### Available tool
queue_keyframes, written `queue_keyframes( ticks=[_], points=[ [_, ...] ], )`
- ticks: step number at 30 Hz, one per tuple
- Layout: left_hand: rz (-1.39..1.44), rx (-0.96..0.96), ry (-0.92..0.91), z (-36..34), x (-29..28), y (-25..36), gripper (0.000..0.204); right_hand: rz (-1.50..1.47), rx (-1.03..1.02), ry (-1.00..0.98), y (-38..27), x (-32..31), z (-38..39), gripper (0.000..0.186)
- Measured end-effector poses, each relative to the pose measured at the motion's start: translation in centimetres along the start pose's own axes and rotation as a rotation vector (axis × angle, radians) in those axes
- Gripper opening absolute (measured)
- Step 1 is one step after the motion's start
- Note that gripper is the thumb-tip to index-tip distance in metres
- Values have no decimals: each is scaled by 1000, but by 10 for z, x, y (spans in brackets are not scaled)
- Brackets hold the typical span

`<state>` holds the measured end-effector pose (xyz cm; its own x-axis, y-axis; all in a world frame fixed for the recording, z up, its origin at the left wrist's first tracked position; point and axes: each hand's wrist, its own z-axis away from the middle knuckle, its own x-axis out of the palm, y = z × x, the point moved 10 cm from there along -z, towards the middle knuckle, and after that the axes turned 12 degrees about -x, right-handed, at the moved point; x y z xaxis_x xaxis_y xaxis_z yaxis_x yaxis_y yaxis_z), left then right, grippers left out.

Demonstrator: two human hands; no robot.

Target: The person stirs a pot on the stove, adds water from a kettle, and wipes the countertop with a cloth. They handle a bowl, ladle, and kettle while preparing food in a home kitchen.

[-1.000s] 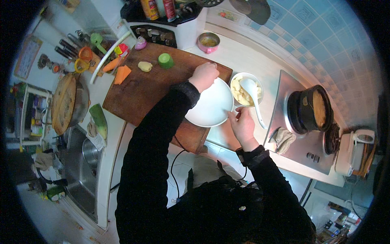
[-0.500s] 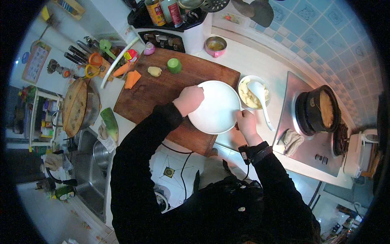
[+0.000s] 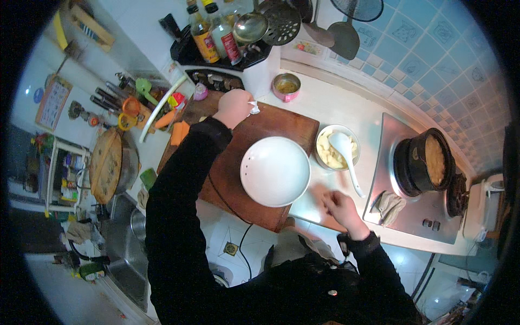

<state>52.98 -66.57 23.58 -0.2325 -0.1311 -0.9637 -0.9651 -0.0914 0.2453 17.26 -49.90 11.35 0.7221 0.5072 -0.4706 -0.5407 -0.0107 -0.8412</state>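
Note:
My left hand point(image 3: 234, 107) is closed over the far part of the wooden cutting board point(image 3: 271, 119). A small white crumpled piece point(image 3: 254, 108), like tissue, sticks out from its fingers. The white bowl point(image 3: 276, 172) rests on the board, its inside bare apart from a few dark specks near the left rim. To the bowl's right, my right hand point(image 3: 343, 212) hangs apart from it, fingers curled and slightly blurred, with nothing seen in them. Orange carrot pieces point(image 3: 179, 132) lie at the board's left edge, partly behind my left sleeve. The green vegetable piece is hidden.
A bowl of pale chunks point(image 3: 327, 149) with a white spoon point(image 3: 342, 145) stands right of the board. Farther right is a stove point(image 3: 401, 216) with a dark pot point(image 3: 433, 162). A pink-handled cup point(image 3: 286, 86), bottles point(image 3: 205, 40) and a sink point(image 3: 122, 238) surround the counter.
My left hand has left the white bowl and moved to the far left. My right hand has let go of the bowl's rim. The bowl now sits on the board.

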Motion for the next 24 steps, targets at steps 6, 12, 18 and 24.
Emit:
queue_keyframes(
  ticks=[6, 12, 18, 24],
  points=[
    [-206, 207, -1, -70, 84, 20, 12, -142, 281, 116, 90, -25, 81, 18],
    [-509, 57, -94, -96, 158, -1, 17, -305, 401, 259, 136, -39, 108, 16],
    [-399, 63, -174, -115, 179, -6, 14, -334, 392, 245, 139, -29, 106, 17],
    [-68, 59, -205, -107, 176, 16, 15, -281, 369, 199, 139, -28, 107, 12]
  ],
)
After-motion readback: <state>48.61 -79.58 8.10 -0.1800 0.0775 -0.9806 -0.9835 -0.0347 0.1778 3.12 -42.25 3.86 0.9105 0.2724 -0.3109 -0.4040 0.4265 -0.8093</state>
